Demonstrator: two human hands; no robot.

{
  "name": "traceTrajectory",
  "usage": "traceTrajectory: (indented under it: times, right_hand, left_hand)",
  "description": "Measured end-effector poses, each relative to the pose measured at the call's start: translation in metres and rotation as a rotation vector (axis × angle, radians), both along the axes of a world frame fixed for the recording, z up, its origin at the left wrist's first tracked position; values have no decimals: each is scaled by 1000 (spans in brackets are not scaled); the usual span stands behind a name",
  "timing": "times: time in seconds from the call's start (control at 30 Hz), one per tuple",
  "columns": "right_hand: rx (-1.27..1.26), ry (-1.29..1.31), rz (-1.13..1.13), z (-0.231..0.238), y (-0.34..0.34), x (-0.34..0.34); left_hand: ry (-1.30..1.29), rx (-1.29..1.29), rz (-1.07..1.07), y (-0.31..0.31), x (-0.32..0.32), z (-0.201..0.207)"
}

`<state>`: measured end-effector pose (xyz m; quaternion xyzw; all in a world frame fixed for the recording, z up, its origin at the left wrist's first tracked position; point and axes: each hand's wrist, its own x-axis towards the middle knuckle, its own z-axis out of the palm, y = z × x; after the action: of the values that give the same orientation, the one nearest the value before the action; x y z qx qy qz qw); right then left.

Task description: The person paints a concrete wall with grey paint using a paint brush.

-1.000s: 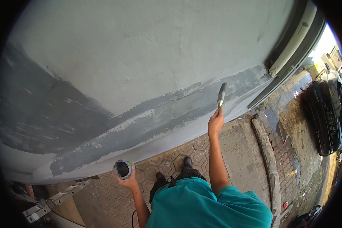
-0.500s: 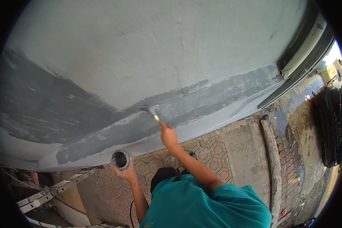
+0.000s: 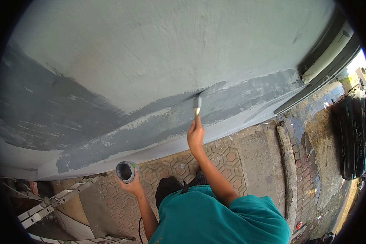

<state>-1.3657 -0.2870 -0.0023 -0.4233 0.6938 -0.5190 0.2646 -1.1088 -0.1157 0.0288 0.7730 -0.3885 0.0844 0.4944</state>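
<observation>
My right hand (image 3: 195,137) is closed round the pale handle of a paintbrush (image 3: 197,102). Its bristles press on the wall (image 3: 158,53), at the upper edge of a dark grey painted band (image 3: 150,136) that runs along the wall's lower part. Lower and to the left, my left hand (image 3: 132,186) grips a small round paint can (image 3: 126,172) from below and the side. The can is open at the top, with dark grey inside and smears on its rim. A larger dark grey patch (image 3: 49,105) covers the wall at the left.
A metal ladder (image 3: 73,190) lies or leans at the lower left. Hexagon-patterned paving (image 3: 122,211) is under me. A raised kerb (image 3: 286,175) runs along the right, with a dark car (image 3: 351,138) beyond it. A white pipe (image 3: 327,57) stands at the wall's right end.
My right hand has moved the brush to the right and up along the top edge of the grey band. The paint can in my left hand has shifted slightly left.
</observation>
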Motion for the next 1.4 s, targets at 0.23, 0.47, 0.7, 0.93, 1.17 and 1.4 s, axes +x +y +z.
traceTrajectory:
  times: [0.23, 0.47, 0.7, 0.93, 1.17, 1.4]
  right_hand:
    - [-37, 260, 581, -13, 36, 78]
    - [161, 452, -347, -10, 19, -84]
    - [-23, 362, -202, -5, -2, 65]
    - [20, 351, 429, -10, 90, 218]
    - [19, 601, -427, -12, 26, 55]
    - [-15, 467, -247, 18, 12, 113]
  left_hand:
    - [89, -74, -146, -24, 25, -12]
    - [114, -96, -148, -16, 113, -10]
    - [184, -188, -191, -26, 176, -36]
    - [134, -164, -369, -33, 200, -17]
    - [186, -156, -407, -16, 234, -16]
    - [190, -169, -401, -15, 233, -29]
